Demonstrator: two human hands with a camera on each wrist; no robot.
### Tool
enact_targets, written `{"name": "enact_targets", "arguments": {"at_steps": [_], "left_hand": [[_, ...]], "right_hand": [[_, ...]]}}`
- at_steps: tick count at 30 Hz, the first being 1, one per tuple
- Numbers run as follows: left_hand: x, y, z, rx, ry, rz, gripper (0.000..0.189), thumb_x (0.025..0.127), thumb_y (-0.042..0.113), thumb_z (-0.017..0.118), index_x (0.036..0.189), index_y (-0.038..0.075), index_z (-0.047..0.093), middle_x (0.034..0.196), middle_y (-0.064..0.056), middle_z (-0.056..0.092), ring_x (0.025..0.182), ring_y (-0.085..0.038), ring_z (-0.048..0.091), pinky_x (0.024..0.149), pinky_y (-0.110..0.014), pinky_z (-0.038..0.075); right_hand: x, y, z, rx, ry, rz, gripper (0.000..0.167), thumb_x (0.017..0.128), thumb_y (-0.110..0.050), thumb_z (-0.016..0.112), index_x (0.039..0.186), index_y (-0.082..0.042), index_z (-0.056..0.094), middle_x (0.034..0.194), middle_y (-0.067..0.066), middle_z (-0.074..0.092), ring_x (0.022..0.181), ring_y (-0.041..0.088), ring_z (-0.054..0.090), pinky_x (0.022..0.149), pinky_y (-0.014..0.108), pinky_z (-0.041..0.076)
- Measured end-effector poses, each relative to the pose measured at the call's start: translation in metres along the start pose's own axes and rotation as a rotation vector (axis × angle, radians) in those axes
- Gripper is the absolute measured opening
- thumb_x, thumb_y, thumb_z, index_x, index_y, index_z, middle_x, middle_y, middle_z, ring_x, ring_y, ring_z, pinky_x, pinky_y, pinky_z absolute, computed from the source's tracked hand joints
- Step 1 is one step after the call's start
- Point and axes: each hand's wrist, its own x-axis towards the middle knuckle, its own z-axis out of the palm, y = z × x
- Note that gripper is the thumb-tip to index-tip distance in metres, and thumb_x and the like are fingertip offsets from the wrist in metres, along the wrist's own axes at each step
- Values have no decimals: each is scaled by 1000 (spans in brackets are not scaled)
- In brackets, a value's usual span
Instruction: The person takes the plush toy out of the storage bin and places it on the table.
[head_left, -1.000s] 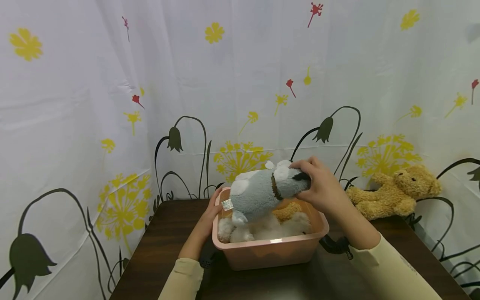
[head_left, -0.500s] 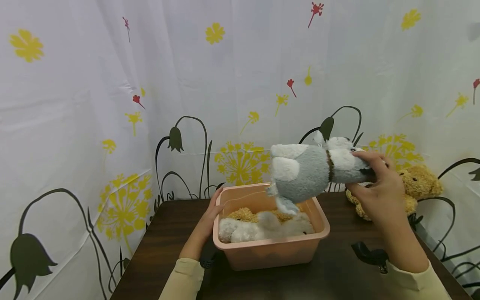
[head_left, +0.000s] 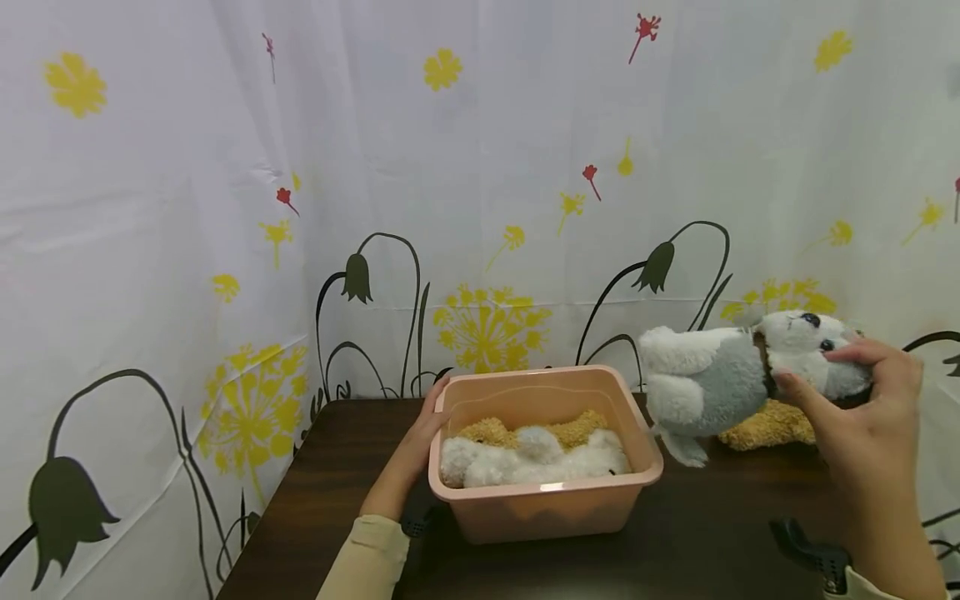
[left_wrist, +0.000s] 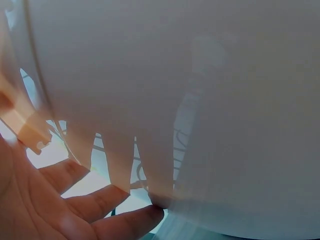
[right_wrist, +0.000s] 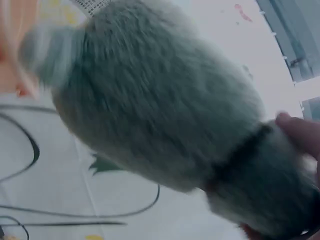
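Note:
My right hand (head_left: pixel 862 408) grips a grey and white plush dog (head_left: pixel 712 383) by its head. The toy lies sideways in the air above the table's right side, its legs pointing left; a dark collar (right_wrist: pixel 240 152) rings its neck in the right wrist view. With my left hand (head_left: pixel 412 442) I hold the left rim of a pink plastic basin (head_left: pixel 540 508), and the left wrist view shows fingers (left_wrist: pixel 130 222) against its outer wall. Inside the basin lie a white plush toy (head_left: pixel 525 462) and, behind it, golden-brown plush (head_left: pixel 491 432).
A golden-brown teddy bear (head_left: pixel 772 425) lies on the dark wooden table (head_left: pixel 337 467) at the right, mostly hidden behind the dog. A white curtain (head_left: pixel 517 183) with flower prints hangs behind the table.
My right hand has lifted the plush dog out from over the basin and carried it right, turning its face toward the head camera. My left hand has stayed on the basin.

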Motion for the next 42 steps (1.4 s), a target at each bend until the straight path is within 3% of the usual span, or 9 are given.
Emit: {"name": "enact_targets", "arguments": {"at_steps": [3,7,15,18,22,24,28,38,42], "left_hand": [[1,-1,-1,5,-8,-1,72,111,25,41,176,32,9,183,-14,12,168,-43,18,133,-68,17],[2,0,-1,-3,-15,1,72,112,24,40,176,31,8,184,-13,9,169,-43,17,134,-68,16],[1,0,0,-19,-13,0,74,112,22,40,177,29,6,184,-14,7,169,-45,15,133,-69,16],[2,-2,0,-15,-16,-5,73,112,23,40,177,30,7,184,-13,7,169,-44,14,133,-68,15],[2,-3,0,-16,-26,-4,73,113,26,40,177,31,5,184,-13,6,170,-44,13,134,-68,14],[2,-3,0,-18,-23,-2,72,113,26,40,177,31,5,184,-13,5,170,-44,12,134,-69,14],[3,-1,-1,-10,-24,-1,72,113,26,39,177,30,4,184,-13,4,170,-44,10,133,-69,14],[5,0,-3,2,-22,-15,72,113,24,38,177,31,3,184,-13,3,170,-44,10,133,-69,14],[5,0,-2,10,-27,-18,73,113,23,38,177,30,2,184,-14,2,170,-44,9,133,-69,13]], "right_hand": [[-4,7,-4,-6,155,-75,36,88,-4,83,110,1,54,142,-27,37,135,0,42,107,17,37],[-7,17,-12,-28,253,-241,47,85,-4,69,120,18,47,151,-22,40,142,-1,39,117,19,32],[-7,35,-30,-162,239,-237,84,81,-11,67,163,-19,51,172,5,38,153,24,43,125,29,32],[-1,48,-41,-248,189,-298,85,79,-10,70,162,-15,53,167,20,48,152,47,45,130,32,30],[3,69,-49,-273,-3,-311,96,76,17,71,165,-11,47,161,31,49,138,45,53,109,8,30],[5,81,-51,-302,-97,-285,102,74,24,69,167,-9,42,160,35,46,131,47,52,95,5,27],[8,98,-55,-373,-198,-245,96,74,25,61,164,-3,43,159,37,42,127,60,47,95,8,25],[15,125,-55,-394,-239,-231,77,70,24,61,144,7,50,148,40,48,126,58,46,116,31,31],[16,143,-52,-391,-354,-190,69,70,28,64,135,12,46,150,46,39,132,67,38,118,68,31]]}}
